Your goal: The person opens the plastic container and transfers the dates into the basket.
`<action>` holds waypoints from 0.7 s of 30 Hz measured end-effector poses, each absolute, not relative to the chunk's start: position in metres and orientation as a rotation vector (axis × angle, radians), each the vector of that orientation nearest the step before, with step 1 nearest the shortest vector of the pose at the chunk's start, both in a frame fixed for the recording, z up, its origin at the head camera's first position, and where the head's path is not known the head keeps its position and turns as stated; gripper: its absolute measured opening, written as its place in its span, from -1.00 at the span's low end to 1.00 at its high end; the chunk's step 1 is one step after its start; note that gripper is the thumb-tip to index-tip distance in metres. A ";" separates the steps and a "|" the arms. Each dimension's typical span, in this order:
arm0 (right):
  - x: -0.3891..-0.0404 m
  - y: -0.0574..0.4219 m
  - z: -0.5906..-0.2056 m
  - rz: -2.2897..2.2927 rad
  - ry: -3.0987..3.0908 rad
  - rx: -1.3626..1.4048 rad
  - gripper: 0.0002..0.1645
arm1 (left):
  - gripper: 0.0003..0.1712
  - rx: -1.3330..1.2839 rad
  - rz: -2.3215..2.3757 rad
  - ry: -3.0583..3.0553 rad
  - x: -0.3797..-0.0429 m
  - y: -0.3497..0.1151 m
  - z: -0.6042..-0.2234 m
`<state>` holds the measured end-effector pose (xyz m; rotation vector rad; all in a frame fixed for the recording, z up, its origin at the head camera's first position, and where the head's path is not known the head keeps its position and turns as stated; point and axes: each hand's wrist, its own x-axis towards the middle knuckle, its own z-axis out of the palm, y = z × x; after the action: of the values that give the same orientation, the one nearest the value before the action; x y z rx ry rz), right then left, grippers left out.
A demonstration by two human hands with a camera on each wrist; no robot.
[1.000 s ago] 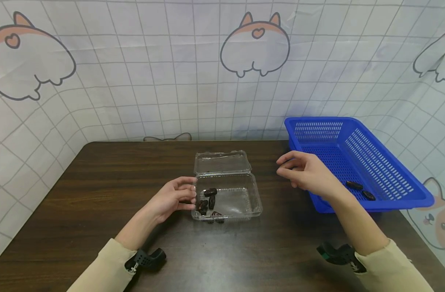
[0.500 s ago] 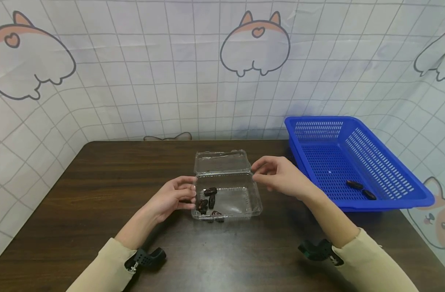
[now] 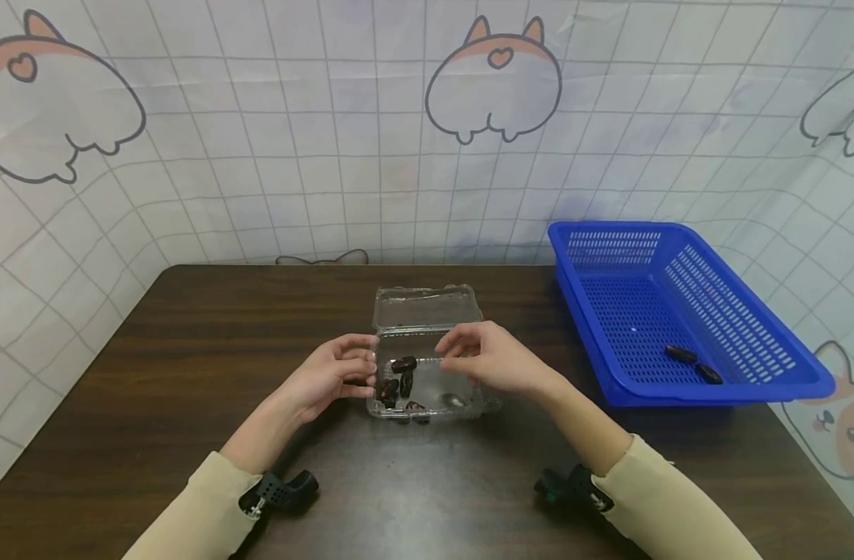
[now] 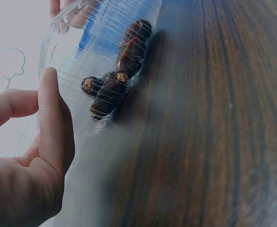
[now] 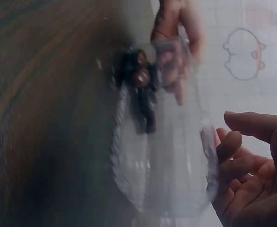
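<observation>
A clear plastic clamshell box (image 3: 462, 386) stands on the table with its lid tipped back. Several dark brown dates (image 3: 404, 365) lie at its left end, and the left wrist view shows more dates (image 4: 132, 53) through the ribbed wall. My left hand (image 3: 327, 379) rests against the box's left side, fingers spread loosely along it. Over the right half of the box hovers my right hand (image 3: 493, 359), thumb and fingers apart and loosely bent. Nothing shows between the fingers of the right hand (image 5: 252, 175) in its own blurred wrist view.
On the right stands a blue perforated basket (image 3: 588, 330), holding two dates (image 3: 681, 354) near its front. A dark wood table (image 3: 224, 342) lies under everything. Behind it hangs a white gridded cloth (image 3: 294, 140) with cartoon prints.
My right hand has moved left from beside the basket to above the box. The left hand has stayed at the box's left side. The dates look unmoved.
</observation>
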<state>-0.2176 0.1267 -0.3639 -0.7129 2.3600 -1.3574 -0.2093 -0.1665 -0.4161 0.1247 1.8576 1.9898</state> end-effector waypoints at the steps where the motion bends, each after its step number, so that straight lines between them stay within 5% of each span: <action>1: -0.218 0.124 -0.366 -1.359 2.348 -0.719 -0.72 | -0.37 0.123 1.988 1.858 -0.209 -0.166 -0.416; 21: -0.225 0.080 -0.389 -1.174 2.330 -0.813 -0.68 | -0.36 0.133 1.978 1.851 -0.213 -0.167 -0.419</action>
<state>-0.2253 0.0798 -0.3887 -0.8134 2.3297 -1.1742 -0.2133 -0.1671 -0.4189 0.1329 1.8510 1.9777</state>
